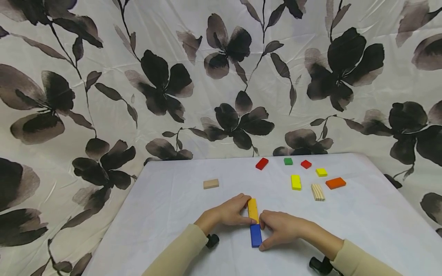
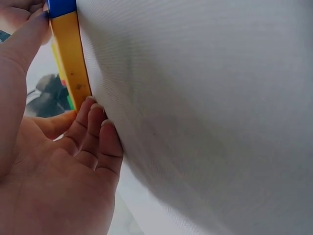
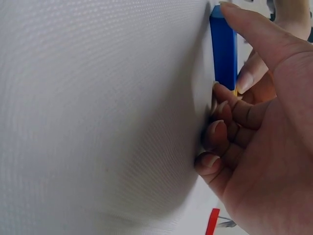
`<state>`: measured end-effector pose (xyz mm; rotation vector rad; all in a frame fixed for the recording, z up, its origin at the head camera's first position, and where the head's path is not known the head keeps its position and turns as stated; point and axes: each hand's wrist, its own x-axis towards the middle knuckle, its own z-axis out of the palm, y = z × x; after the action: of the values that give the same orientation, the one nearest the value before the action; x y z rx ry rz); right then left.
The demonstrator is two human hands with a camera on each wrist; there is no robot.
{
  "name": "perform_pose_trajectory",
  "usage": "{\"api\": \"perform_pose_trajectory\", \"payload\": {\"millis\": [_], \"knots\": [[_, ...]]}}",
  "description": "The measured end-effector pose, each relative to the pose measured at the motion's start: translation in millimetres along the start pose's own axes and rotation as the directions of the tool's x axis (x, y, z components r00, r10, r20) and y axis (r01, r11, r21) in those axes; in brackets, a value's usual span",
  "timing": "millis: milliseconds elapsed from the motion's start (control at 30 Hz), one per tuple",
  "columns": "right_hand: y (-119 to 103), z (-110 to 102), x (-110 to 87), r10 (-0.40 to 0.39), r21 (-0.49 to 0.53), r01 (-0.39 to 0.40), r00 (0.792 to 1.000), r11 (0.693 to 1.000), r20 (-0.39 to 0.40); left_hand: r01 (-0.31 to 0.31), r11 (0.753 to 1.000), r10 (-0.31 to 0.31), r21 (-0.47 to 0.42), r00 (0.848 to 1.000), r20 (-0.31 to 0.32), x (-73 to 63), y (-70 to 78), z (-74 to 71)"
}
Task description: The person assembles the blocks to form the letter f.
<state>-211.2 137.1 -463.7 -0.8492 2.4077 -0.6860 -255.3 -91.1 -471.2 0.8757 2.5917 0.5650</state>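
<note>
A yellow-orange block [image 1: 253, 210] and a blue block [image 1: 256, 235] lie end to end in a line on the white table, the blue one nearer me. My left hand [image 1: 233, 211] holds the yellow-orange block, thumb by the joint and fingers at the far end. In the left wrist view, the side of this yellow-orange block [image 2: 72, 61] shows dark spots. My right hand [image 1: 284, 228] grips the blue block from the right, its thumb at the near end and forefinger by the joint. The right wrist view shows the blue block [image 3: 224, 51] between thumb and fingers.
A plain wooden block [image 1: 211, 184] lies at the left. Toward the back right are a red block [image 1: 262, 163], a green block [image 1: 288, 161], a yellow block [image 1: 296, 182], a ridged wooden piece [image 1: 317, 192], an orange block [image 1: 335, 183] and several others. Flowered cloth [image 1: 193, 96] hangs behind.
</note>
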Motion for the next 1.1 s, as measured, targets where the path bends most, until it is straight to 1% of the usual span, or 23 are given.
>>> {"api": "perform_pose_trajectory", "payload": {"millis": [133,233,400,567,667,767,933,1000,1100], "knots": [[0.4,-2.0,-0.2,-0.031,0.013,0.031,1.000,0.999,0.000,0.013,1.000,-0.013,0.006,1.000,0.004,-1.3,1.8,-2.0],[1.6,-3.2,-0.9,-0.051,0.026,0.051,0.999,0.998,-0.001,0.014,1.000,-0.014,-0.008,1.000,0.003,-3.4,1.5,-3.0],[5.5,-4.3,-4.5,-0.066,0.060,0.066,0.998,0.996,-0.010,0.015,0.999,-0.016,-0.031,1.000,-0.011,-7.1,-2.6,-2.8],[11.3,-7.4,-11.3,-0.096,0.090,0.097,0.995,0.991,-0.019,0.033,0.999,-0.033,0.005,0.999,-0.016,-11.4,-5.3,-1.3],[14.3,-10.5,-15.9,-0.111,0.103,0.112,0.994,0.988,-0.016,0.050,0.997,-0.049,0.052,0.999,-0.016,-15.2,-3.6,-1.5],[17.2,-13.6,-21.2,-0.102,0.106,0.104,0.995,0.989,-0.019,0.057,0.993,-0.055,0.102,0.998,-0.022,-19.1,-1.7,-0.9],[24.5,-20.5,-30.7,-0.050,0.078,0.053,0.998,0.996,-0.046,0.061,0.986,-0.058,0.156,0.998,-0.026,-26.1,0.1,1.8],[28.8,-24.8,-34.1,-0.029,0.047,0.032,0.997,0.998,-0.070,0.057,0.985,-0.053,0.165,0.998,-0.028,-29.4,0.2,3.0],[36.6,-33.2,-39.3,-0.014,-0.006,0.014,0.992,1.000,-0.125,0.039,0.983,-0.032,0.180,0.999,-0.041,-34.6,0.0,4.8]]}}
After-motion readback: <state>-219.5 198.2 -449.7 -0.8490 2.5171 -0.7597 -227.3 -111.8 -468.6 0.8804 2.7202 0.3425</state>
